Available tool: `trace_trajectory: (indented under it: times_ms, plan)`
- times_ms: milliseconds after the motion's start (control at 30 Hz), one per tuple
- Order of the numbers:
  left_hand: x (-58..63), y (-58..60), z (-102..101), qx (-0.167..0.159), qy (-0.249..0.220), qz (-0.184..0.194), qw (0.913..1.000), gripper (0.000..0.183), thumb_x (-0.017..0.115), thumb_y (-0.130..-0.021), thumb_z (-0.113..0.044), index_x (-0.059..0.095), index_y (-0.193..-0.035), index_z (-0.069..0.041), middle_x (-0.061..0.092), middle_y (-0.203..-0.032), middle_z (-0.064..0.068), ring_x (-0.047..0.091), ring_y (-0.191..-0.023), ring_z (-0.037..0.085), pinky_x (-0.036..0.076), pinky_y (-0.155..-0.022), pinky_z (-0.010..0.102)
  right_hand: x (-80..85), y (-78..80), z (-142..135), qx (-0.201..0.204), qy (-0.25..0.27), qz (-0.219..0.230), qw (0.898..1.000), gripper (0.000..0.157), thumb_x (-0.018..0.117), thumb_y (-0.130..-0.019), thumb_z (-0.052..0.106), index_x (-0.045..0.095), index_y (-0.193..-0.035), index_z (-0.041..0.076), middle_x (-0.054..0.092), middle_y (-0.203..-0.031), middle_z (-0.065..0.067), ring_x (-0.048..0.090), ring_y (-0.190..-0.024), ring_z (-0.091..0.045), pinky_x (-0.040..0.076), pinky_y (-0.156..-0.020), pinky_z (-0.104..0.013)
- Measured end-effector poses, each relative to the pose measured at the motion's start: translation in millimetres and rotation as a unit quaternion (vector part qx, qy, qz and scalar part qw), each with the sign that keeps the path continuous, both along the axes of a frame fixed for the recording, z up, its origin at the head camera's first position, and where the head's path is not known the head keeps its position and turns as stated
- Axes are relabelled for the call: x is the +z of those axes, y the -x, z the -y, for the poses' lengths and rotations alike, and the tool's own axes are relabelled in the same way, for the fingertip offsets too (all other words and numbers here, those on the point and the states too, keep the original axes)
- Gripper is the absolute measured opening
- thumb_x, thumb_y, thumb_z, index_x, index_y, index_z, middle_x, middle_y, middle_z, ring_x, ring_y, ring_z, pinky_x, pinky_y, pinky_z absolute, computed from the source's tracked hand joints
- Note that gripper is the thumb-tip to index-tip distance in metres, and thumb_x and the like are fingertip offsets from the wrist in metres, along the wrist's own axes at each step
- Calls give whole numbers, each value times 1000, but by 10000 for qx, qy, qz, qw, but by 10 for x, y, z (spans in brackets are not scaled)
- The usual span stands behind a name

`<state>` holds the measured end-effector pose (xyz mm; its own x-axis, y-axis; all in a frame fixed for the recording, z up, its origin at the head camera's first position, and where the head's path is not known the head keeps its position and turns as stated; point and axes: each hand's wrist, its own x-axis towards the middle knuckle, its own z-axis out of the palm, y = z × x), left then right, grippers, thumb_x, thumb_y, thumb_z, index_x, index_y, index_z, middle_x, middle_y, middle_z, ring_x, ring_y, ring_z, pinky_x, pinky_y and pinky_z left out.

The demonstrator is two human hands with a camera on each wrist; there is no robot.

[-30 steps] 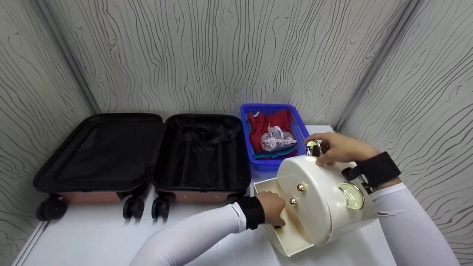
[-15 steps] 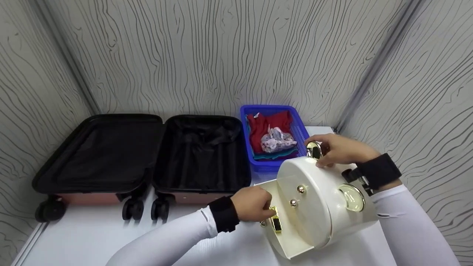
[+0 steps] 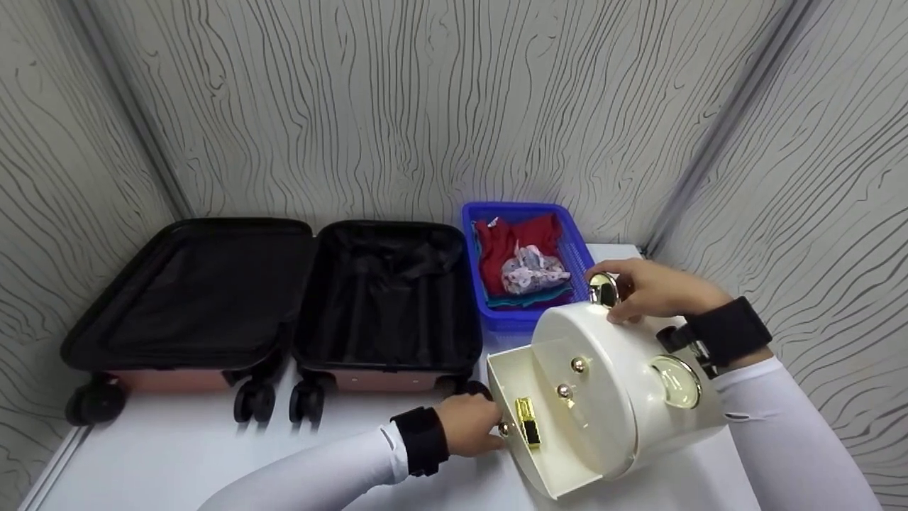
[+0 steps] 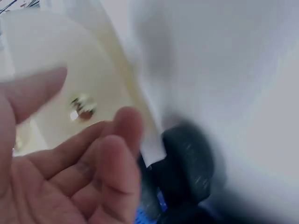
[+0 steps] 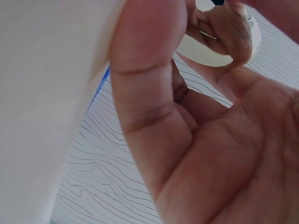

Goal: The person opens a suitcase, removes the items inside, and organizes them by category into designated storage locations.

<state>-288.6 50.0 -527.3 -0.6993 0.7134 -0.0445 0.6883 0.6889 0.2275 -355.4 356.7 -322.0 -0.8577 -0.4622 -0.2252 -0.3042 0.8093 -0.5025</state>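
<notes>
A cream rounded storage box (image 3: 617, 369) with gold knobs stands at the right, its lowest drawer (image 3: 567, 454) pulled out. Inside the drawer lies a small gold-and-black item (image 3: 528, 422), perhaps a lipstick. My left hand (image 3: 464, 424) is at the drawer front beside its gold knob (image 3: 504, 429). In the left wrist view the thumb and loosely bent fingers (image 4: 119, 172) stand apart on either side of a gold knob (image 4: 83, 107). On top of the box, my right hand (image 3: 656, 287) grips the gold ring handle (image 3: 604, 289), the thumb against the cream shell.
An opened suitcase (image 3: 389, 312) with black lining lies at the left, its wheels (image 3: 255, 401) facing me. Behind the box stands a blue basket (image 3: 521, 319) holding red and teal cloth and a patterned bundle (image 3: 532, 270). Patterned walls enclose the white table (image 3: 340, 454).
My left hand has come out of the drawer, leaving the gold-and-black item visible there, and has moved left and down to the front knob. The right hand keeps its grip on the ring handle.
</notes>
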Motion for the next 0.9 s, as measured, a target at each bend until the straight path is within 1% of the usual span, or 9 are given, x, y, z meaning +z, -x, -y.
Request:
trace_trajectory:
  times_ms: [67,167,267,433,533,733,800,867,900]
  plan:
    - [-39,10,-16,24,-160,-27,9999,23,83,-94,-37,77,-85,-17,76,-77,-5,68,-65,12,57,-62,28,1,1,3,-12,-22,-24,10000,69,84,-85,6,59,-150,6,62,-77,-2,61,-70,-14,51,-64,-26]
    - [-64,27,-35,57,-332,-117,9994,22,82,-95,-34,77,-82,-17,77,-77,-4,70,-64,11,57,-61,27,9,-4,6,-38,-68,-70,9999,69,84,-86,7,59,-150,7,63,-78,-2,60,-71,-14,51,-65,-27]
    - [-73,32,-45,75,-367,-37,9993,25,81,-97,-34,76,-80,-16,77,-75,-3,69,-63,12,57,-61,27,14,-11,6,-60,-80,-86,9999,68,84,-86,8,59,-150,7,63,-79,-2,60,-73,-15,51,-66,-27]
    - [-105,24,-67,-91,-439,-25,9990,21,80,-97,-30,76,-82,-17,79,-78,-3,73,-68,11,58,-64,27,-6,-12,1,-40,-54,-32,10000,67,83,-87,6,59,-149,7,64,-79,-2,61,-72,-15,52,-65,-27]
    - [-122,18,-89,-225,-511,-145,9983,19,81,-96,-27,76,-82,-17,80,-80,-1,77,-73,13,60,-66,27,-15,-9,1,-11,-38,-60,10000,66,82,-87,5,60,-148,6,63,-77,-1,61,-71,-14,51,-64,-26]
    - [-145,21,-162,-194,-617,-67,9979,19,78,-98,-22,74,-81,-16,80,-82,0,77,-76,14,60,-69,27,-2,-13,3,42,-23,-126,9999,66,83,-86,5,59,-148,5,62,-76,-1,59,-70,-13,51,-64,-26]
    - [-287,82,-200,-216,-864,-180,9959,19,78,-97,-21,73,-80,-16,78,-79,-1,75,-72,13,59,-64,30,-4,-15,0,55,-30,-122,9999,67,83,-86,5,59,-149,6,63,-77,-1,60,-70,-13,51,-65,-26]
    - [-378,129,-239,-198,-1025,-180,9944,20,76,-98,-20,72,-79,-16,77,-77,-1,73,-69,14,57,-60,32,-10,-14,-2,58,-28,-109,9999,68,83,-86,6,58,-150,6,63,-78,-1,60,-71,-13,51,-65,-27]
    - [-486,172,-271,-191,-1110,-268,9933,21,76,-97,-19,71,-77,-16,75,-75,-2,72,-67,13,55,-58,32,-14,-13,-3,57,-35,-107,9999,68,83,-86,7,58,-150,7,64,-78,-1,60,-71,-14,51,-65,-27]
